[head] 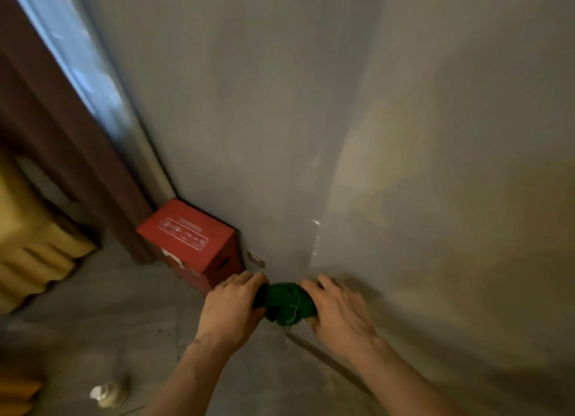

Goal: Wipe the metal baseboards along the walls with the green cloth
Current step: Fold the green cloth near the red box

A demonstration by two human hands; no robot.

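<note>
Left hand [231,303] and right hand [337,309] grip the bunched green cloth [284,303] at the wall corner; press it flat along the dark metal baseboard strip [326,361].

Green cloth [284,303] soft and bunched, matt grey wall [249,119], red cardboard box [189,238], dull metal baseboard [326,359]

A red cardboard box [189,239] with white printing sits at centre left against the grey wall [280,104]; yellow pleated fabric [34,250] hangs far left.
</note>
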